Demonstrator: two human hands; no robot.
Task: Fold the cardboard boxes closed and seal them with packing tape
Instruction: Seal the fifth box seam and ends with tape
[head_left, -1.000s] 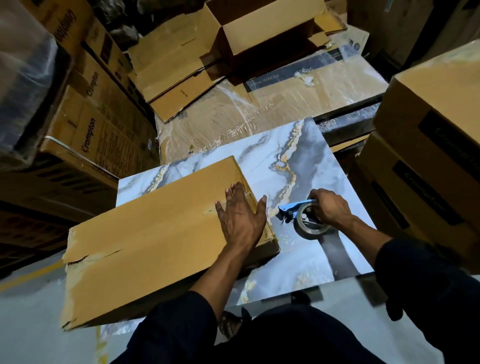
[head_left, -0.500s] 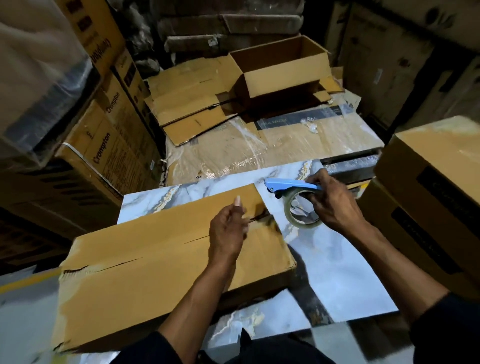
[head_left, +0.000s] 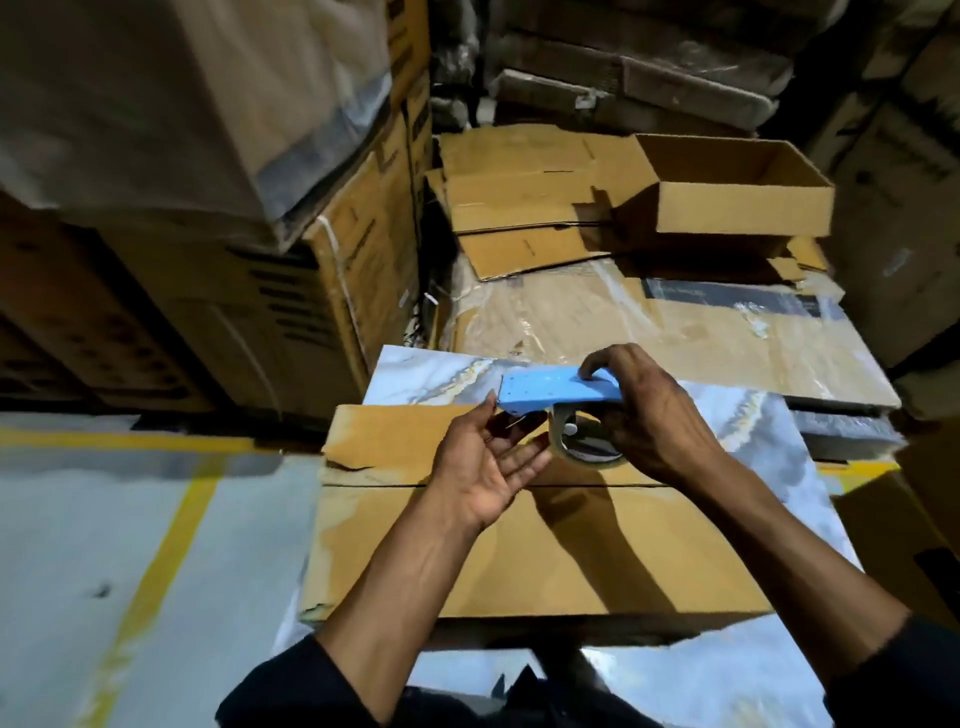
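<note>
Step in hand: preparing tape. My right hand (head_left: 644, 415) grips the blue tape dispenser (head_left: 558, 391) at frame centre; my left hand (head_left: 485, 462) is open, palm up, fingers reaching under its front edge. Next, I judge, I must free the tape end. The flat cardboard box (head_left: 519, 545) lies below centre, flaps folded, seam untaped.

Marbled slab (head_left: 769, 431) (glossy), yellow floor line (head_left: 161, 551).
</note>
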